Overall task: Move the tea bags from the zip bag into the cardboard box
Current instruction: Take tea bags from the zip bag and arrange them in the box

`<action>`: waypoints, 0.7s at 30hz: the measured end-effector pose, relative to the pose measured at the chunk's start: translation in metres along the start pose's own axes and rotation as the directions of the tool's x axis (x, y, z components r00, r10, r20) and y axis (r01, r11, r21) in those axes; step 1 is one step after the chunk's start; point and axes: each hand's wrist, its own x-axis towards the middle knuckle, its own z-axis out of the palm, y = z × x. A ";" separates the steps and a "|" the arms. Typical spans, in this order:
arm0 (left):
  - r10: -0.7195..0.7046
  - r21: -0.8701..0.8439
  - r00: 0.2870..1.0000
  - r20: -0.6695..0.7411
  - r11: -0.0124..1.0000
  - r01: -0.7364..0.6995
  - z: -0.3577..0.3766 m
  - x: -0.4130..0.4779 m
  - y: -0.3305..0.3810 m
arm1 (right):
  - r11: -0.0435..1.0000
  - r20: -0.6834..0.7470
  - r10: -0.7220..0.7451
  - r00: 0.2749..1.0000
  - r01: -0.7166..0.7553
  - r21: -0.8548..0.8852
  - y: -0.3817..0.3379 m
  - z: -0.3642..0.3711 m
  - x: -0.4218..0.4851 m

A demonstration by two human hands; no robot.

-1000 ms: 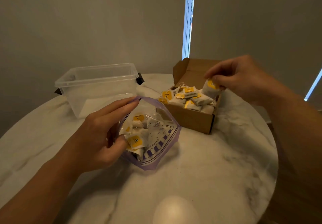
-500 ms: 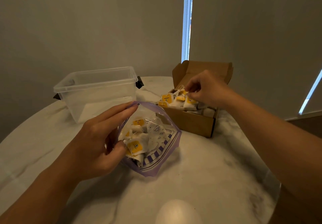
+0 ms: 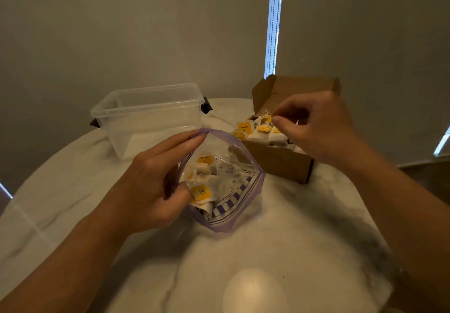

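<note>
Head view: left fingers (image 3: 176, 142) pinch zip bag (image 3: 243, 186); right fingers (image 3: 288, 124) curled over cardboard box (image 3: 280, 161), grip unclear.

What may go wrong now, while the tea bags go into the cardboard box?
1. Tea bags are piled up to the near left rim of the cardboard box; another one may push some onto the table.
2. Loose strings lie close to the right hand; they may catch and drag a bag out.
3. Only the left hand props the zip bag open; it may slump shut.
</note>
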 end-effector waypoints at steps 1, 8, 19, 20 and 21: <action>0.000 0.002 1.000 0.000 1.000 0.000 0.000 0.000 0.000 | 0.997 0.005 -0.010 1.000 0.009 0.080 -0.014 0.001 -0.012; 0.004 -0.012 1.000 0.007 1.000 -0.004 0.000 0.002 0.004 | 0.982 0.402 -0.190 0.896 0.167 0.092 -0.073 0.042 -0.052; -0.025 -0.007 0.999 0.020 1.000 0.025 -0.001 0.001 0.004 | 0.944 0.677 -0.226 0.701 0.329 -0.026 -0.074 0.077 -0.027; -0.025 -0.005 0.999 0.026 1.000 0.025 -0.001 0.001 0.004 | 0.945 0.672 -0.229 0.705 0.326 -0.020 -0.072 0.078 -0.027; -0.025 -0.004 0.999 0.032 1.000 0.025 -0.001 0.001 0.004 | 0.947 0.665 -0.231 0.710 0.321 -0.013 -0.071 0.079 -0.028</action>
